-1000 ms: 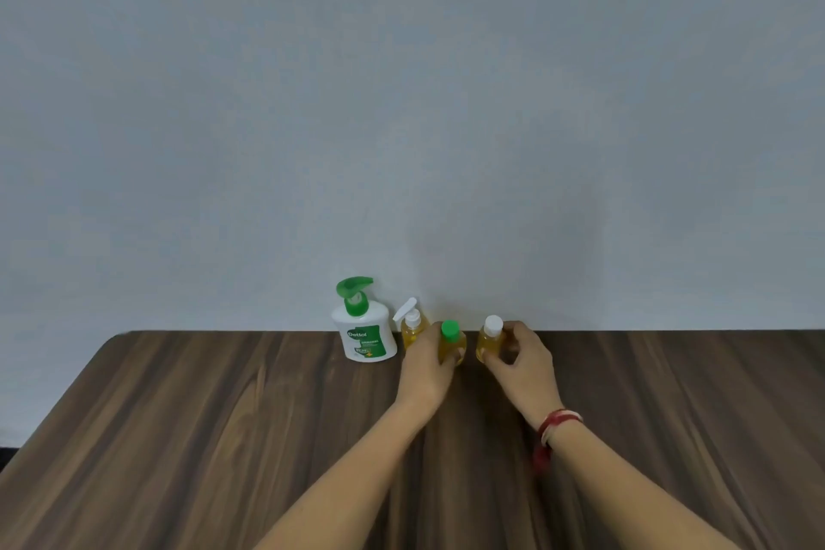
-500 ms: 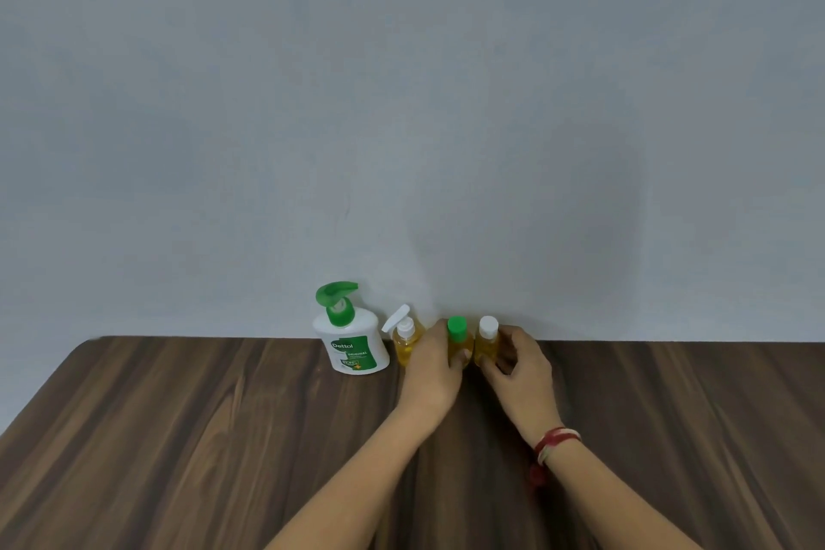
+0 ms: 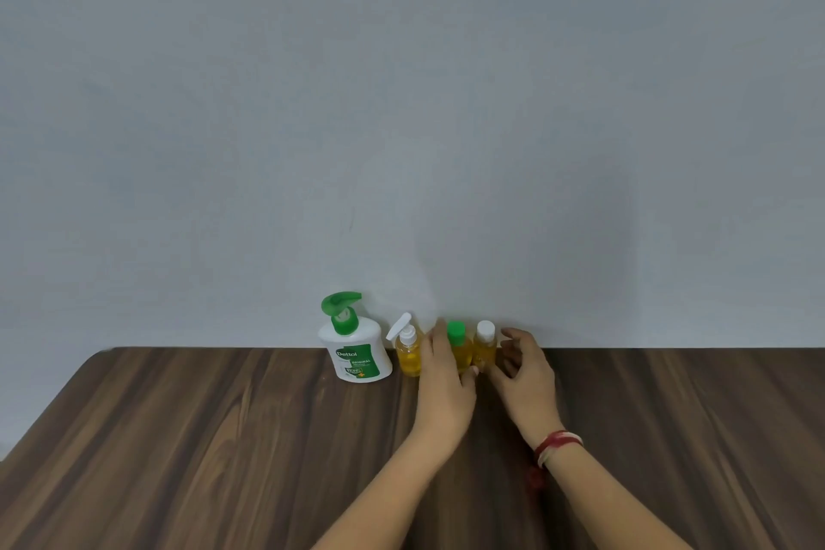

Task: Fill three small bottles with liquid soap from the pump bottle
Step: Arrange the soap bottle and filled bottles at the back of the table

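Observation:
At the table's back edge, against the wall, stands the white pump bottle (image 3: 357, 355) with a green pump head. To its right three small bottles of yellow soap stand upright in a row: a white flip-cap bottle (image 3: 410, 356) with its lid open, a green-capped bottle (image 3: 458, 346) and a white-capped bottle (image 3: 485, 348). My left hand (image 3: 446, 393) holds the green-capped bottle, fingers on its left side and thumb at its base. My right hand (image 3: 527, 375) hovers just right of the white-capped bottle, its fingers loosely spread and slightly apart from it.
The dark wooden table (image 3: 223, 438) runs to a plain grey wall (image 3: 402, 125) right behind the bottles. Its left corner is rounded. A red and white bangle (image 3: 558, 444) sits on my right wrist.
The green-capped and white-capped bottles were brought together into a tight row. My right hand's fingers have since come off the white-capped bottle and spread.

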The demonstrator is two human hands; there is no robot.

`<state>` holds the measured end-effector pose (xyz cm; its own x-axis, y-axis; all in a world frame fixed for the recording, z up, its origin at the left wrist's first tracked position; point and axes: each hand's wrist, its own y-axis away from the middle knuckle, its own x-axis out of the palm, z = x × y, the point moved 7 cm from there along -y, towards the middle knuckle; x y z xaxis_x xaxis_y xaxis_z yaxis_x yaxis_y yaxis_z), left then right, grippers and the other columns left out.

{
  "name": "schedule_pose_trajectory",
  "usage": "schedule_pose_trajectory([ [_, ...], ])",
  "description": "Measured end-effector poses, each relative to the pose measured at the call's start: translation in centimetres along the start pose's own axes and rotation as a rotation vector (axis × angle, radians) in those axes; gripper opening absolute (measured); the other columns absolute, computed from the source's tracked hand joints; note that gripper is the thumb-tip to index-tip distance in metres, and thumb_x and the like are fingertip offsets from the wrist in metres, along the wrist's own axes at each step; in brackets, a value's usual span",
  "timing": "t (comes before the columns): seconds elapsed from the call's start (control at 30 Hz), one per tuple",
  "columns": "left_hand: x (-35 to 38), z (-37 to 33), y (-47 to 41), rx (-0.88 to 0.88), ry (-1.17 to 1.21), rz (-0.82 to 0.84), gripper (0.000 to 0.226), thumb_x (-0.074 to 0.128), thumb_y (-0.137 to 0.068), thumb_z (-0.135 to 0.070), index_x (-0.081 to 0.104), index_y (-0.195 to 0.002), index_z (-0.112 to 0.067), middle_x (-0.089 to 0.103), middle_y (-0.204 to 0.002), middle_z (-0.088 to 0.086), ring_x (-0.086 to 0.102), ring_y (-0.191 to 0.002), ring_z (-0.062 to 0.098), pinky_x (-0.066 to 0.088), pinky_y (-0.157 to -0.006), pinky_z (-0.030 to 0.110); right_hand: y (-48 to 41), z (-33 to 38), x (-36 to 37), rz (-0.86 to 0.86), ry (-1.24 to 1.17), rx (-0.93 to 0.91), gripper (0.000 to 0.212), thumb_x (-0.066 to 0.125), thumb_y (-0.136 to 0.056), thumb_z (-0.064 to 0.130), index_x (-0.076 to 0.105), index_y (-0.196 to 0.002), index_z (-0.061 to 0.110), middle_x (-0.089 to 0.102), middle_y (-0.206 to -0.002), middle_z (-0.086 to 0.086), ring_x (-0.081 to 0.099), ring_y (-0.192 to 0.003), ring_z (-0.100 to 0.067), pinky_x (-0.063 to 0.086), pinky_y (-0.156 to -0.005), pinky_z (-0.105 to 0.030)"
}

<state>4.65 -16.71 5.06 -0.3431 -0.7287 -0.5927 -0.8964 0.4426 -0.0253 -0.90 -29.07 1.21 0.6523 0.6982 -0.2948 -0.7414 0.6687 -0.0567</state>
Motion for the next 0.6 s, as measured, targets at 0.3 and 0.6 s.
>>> schedule_pose_trajectory([
  [0.3,-0.7,-0.4,5.8,0.024,0.015,-0.056,0.053,0.059,-0.092,-0.012,0.039,-0.141,-0.022,0.036,-0.132,-0.018,0.034,-0.123,-0.007,0.022,-0.093,-0.003,1.5,0.1,-0.6,0.031,0.006,0.103,0.050,0.069,-0.082,0.006,0.051,-0.128,0.012,0.054,-0.114,0.001,0.052,-0.106,-0.012,0.042,-0.086,-0.019],
  [0.6,-1.4,5.7,4.7,-0.241,0.150,-0.059,0.028,0.065,-0.089,-0.016,0.063,-0.117,-0.019,0.066,-0.077,-0.009,0.064,-0.059,0.007,0.058,-0.063,0.027,0.0,-0.3,0.5,0.184,0.080,0.120,0.044,0.075,-0.078,0.011,0.054,-0.116,0.021,0.054,-0.103,0.009,0.054,-0.096,-0.012,0.042,-0.082,-0.022],
])
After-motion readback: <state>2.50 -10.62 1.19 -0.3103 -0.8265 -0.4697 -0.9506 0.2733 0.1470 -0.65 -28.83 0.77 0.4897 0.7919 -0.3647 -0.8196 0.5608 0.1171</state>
